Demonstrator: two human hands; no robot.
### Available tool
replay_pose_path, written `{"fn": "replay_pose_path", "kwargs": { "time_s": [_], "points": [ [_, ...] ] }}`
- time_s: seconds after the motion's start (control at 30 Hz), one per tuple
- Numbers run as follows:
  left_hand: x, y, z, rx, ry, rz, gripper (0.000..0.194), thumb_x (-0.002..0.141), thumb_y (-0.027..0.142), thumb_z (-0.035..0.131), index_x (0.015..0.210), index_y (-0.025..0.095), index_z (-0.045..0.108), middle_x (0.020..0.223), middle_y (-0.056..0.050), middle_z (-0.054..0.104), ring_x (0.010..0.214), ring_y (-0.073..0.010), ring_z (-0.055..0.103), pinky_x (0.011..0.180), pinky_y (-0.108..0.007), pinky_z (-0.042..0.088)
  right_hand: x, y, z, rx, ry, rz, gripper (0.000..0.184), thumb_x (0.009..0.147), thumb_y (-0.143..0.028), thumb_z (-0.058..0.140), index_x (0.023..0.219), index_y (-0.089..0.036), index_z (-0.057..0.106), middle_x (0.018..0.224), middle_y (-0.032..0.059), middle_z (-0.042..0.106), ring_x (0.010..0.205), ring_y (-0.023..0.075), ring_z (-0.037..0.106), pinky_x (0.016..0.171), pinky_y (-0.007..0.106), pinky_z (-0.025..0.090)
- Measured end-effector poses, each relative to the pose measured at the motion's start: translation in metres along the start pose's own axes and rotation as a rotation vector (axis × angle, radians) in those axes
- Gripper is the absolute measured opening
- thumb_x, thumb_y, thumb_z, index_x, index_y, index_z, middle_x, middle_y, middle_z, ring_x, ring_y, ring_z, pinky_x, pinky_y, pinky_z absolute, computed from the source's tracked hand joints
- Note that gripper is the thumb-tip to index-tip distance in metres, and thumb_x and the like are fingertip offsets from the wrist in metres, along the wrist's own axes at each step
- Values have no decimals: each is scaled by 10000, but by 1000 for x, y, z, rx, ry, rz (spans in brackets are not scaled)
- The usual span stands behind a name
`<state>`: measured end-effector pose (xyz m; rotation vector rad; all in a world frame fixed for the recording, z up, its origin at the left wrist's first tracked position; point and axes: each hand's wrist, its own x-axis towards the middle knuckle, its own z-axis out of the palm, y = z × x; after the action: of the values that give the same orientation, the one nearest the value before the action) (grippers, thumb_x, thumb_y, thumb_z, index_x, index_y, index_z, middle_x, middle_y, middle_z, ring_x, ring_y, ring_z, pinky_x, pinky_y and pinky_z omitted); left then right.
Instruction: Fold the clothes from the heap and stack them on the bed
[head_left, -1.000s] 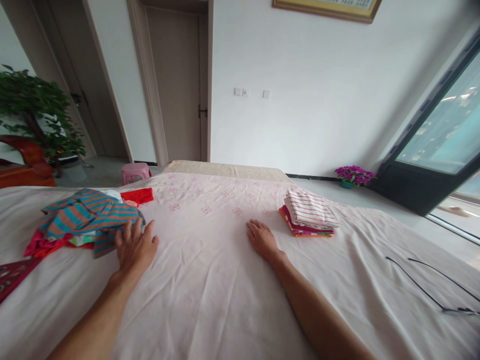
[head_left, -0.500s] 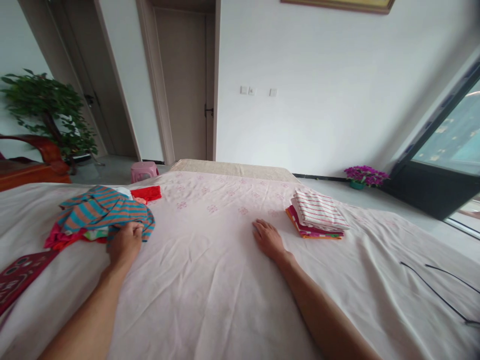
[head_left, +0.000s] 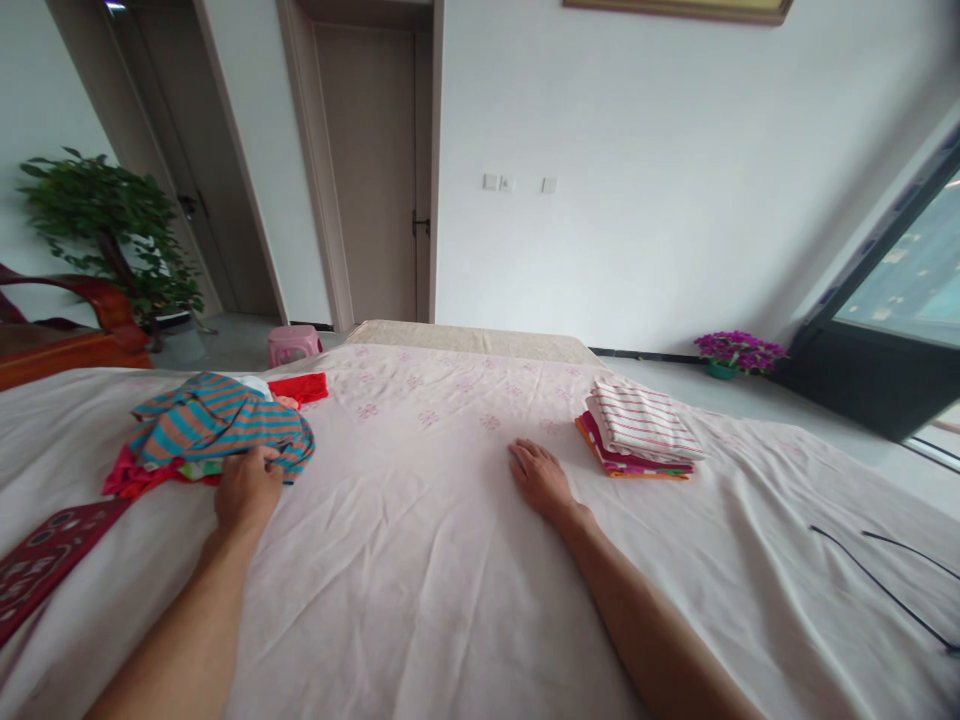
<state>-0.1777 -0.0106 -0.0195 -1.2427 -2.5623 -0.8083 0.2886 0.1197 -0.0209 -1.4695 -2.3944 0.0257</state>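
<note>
On the left of the bed, a rumpled garment with blue and brown stripes (head_left: 214, 425) lies on top of a loose heap of clothes. My left hand (head_left: 249, 484) is closed on its near edge, the fingers curled and partly hidden in the fabric. Pink and red cloth (head_left: 139, 475) pokes out from under the striped piece, and a bright red cloth (head_left: 300, 386) lies behind it. My right hand (head_left: 541, 482) rests palm down on the sheet, fingers stretched out, holding nothing. Just right of it sits a stack of folded cloths (head_left: 645, 422), a white one with red stripes uppermost.
A pale pink patterned sheet (head_left: 420, 560) covers the bed. A dark red printed item (head_left: 52, 560) lies at the left edge, and thin black cords or straps (head_left: 885, 590) lie at the right. Beyond are a pink stool (head_left: 294, 343), a potted plant (head_left: 112, 230) and purple flowers (head_left: 739, 350).
The whole view has shifted slightly, so everything sits a little further right. My left hand keeps hold of the striped garment; the right hand stays flat on the sheet.
</note>
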Motion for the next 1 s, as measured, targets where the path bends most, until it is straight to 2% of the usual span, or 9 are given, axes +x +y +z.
{"fn": "replay_pose_path", "kwargs": {
  "time_s": [0.17,0.33,0.4,0.5,0.6,0.67,0.73,0.9,1.0],
  "points": [
    [6,1,5,-284,-12,-94,171,719,225,536,849,203,644,797,-68,679,816,-253,620,765,-354,474,1,0,-1,-1,-5,4,423,950,-297,410,1335,-190,550,1420,87,502,1303,217,442,1104,336,300],
    [-12,52,-5,-708,-119,-27,214,720,329,563,885,198,600,786,-15,641,724,-181,606,680,-284,477,1,0,0,-6,-7,3,428,950,-293,402,1337,-187,549,1422,95,500,1305,216,441,1102,339,298],
    [-30,84,-18,-981,-283,137,178,743,325,578,853,184,578,755,-2,611,691,-147,577,663,-256,459,0,0,0,-9,-4,2,430,951,-294,398,1341,-189,546,1422,94,501,1304,215,442,1102,338,296],
    [-66,129,-41,-1158,-652,371,88,768,264,583,783,178,577,702,20,572,663,-108,536,660,-225,433,0,0,1,-8,-2,3,425,952,-299,400,1338,-197,547,1419,91,503,1302,212,444,1096,335,303],
    [-97,156,-56,-1064,-1152,530,109,752,247,627,823,165,630,783,-5,628,714,-119,578,687,-236,460,0,1,1,-8,-5,0,424,953,-301,403,1337,-194,547,1414,90,508,1302,211,444,1097,328,301],
    [-106,162,-56,-968,-1255,532,171,771,282,626,894,165,650,838,-24,662,757,-141,612,716,-259,485,1,1,2,-8,-7,-3,424,952,-299,404,1335,-186,549,1410,93,511,1302,211,444,1103,324,295],
    [-103,157,-47,-907,-1098,498,207,805,325,585,934,175,648,872,-34,682,801,-163,635,748,-281,500,1,2,2,-7,-9,2,421,953,-298,405,1332,-186,551,1411,95,510,1302,210,445,1102,324,295],
    [-62,113,-9,-543,-383,426,259,817,298,502,997,196,658,1043,-74,696,1006,-222,633,917,-350,472,0,-1,-3,15,-9,-1,414,950,-292,410,1322,-187,560,1407,86,517,1293,212,456,1102,331,306],
    [-43,85,4,-268,-180,419,316,793,317,547,1066,213,670,1084,-91,691,1063,-260,610,977,-394,426,-1,-3,-7,31,-11,-7,404,947,-280,413,1309,-194,572,1400,83,524,1291,212,459,1106,337,305]
  ]
}}
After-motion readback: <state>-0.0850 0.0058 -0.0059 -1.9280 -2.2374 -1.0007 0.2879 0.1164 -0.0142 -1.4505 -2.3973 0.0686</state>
